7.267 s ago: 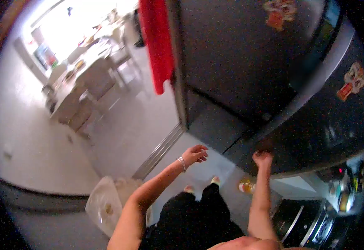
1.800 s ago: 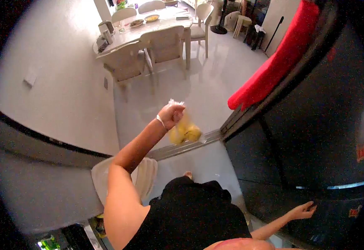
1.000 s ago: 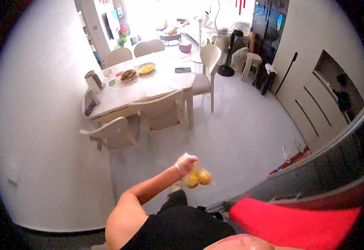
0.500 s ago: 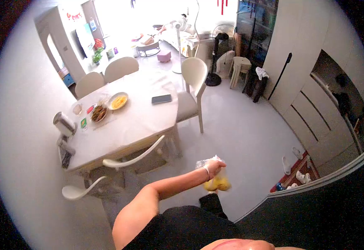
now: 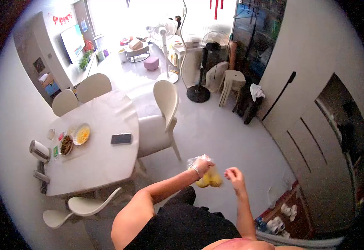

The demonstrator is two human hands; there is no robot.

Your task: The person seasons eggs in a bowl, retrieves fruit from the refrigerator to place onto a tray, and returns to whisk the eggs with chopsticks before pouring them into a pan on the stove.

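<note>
My left hand (image 5: 203, 165) is closed round the gathered top of a clear plastic bag (image 5: 195, 160), which hangs in front of me above the floor. Through the film show a few round yellow things (image 5: 210, 180) that look like fruit; their exact kind is not clear. A white band circles my left wrist. My right hand (image 5: 235, 179) is raised just to the right of the bag, apart from it, with its fingers loosely bent and nothing visible in them.
At left, a white-covered table (image 5: 98, 166) bears a phone (image 5: 121, 138), a plate of yellow food (image 5: 81, 134), a dark dish (image 5: 66, 146) and a kettle (image 5: 39, 151). A chair (image 5: 159, 129) stands beside it. Ahead are a black fan (image 5: 198, 93) and stacked stools (image 5: 233, 85). Shoes (image 5: 275, 225) lie at right.
My view has moved forward and turned right, so the table sits further left. My right hand has come into view beside the bag. The left hand still grips the bag.
</note>
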